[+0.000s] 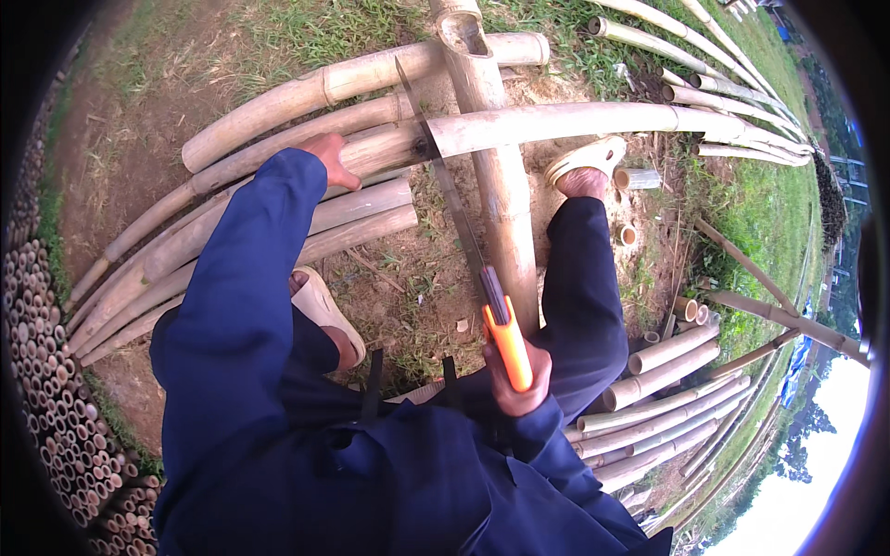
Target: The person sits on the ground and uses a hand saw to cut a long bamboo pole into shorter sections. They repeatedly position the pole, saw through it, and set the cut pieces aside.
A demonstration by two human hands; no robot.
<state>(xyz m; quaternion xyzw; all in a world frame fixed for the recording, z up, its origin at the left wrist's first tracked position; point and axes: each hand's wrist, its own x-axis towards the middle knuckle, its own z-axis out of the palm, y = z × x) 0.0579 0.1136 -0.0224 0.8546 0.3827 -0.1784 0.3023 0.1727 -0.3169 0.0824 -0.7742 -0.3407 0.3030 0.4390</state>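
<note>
My right hand (pixel 521 394) is closed round the orange handle of a hand saw (pixel 464 220). The long thin blade slants up and away to the left, lying across a pale bamboo pole (pixel 575 123). Left of the blade, my left hand (pixel 332 159) grips this pole from above, thumb stretched toward me. To the right of the blade, the pole crosses over a thick bamboo post (pixel 501 199) that runs away from me. At the post's far end shows a hollow notch. How deep the blade sits in the pole cannot be made out.
Several bamboo poles (pixel 362 227) lie left under my arm. My sandalled feet (pixel 584 159) stand either side. Short cut bamboo pieces (pixel 638 179) rest on the dirt at right. Stacked poles (pixel 667 408) lie lower right; a large pile of bamboo ends (pixel 65 398) fills the left edge.
</note>
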